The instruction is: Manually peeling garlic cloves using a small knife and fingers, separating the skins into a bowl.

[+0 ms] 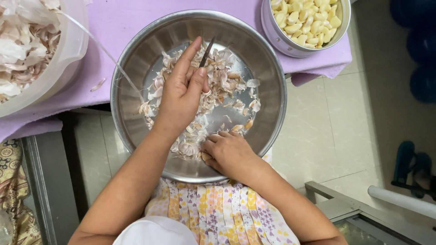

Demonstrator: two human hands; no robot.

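A small knife [206, 53] was held in the left hand [179, 97], its dark blade pointing up and away over the middle of a wide steel bowl [131, 59]. The fingers of that hand were closed round the handle, with the forefinger stretched along it and the thumb pressed against the side. The right hand [229, 152] lay lower in the bowl, near its front wall, with its fingers curled in on the heap of garlic skins [227, 84]; it seemed to pinch a clove or a bit of skin, though what exactly it held could not be told.

The papery skins, white and pinkish, covered the bottom of the bowl under and between both hands. The bowl itself rested on the person's lap, over a flowered cloth [218, 213], with its far rim meeting the edge of a tabletop spread with a lilac cloth [136, 18].

On that tabletop, to the upper right, stood a smaller steel bowl [277, 41] filled with peeled garlic cloves [306, 20]. To the upper left, a pale plastic tub [68, 50] held more loose skins. A tiled floor [336, 118] showed to the right below.
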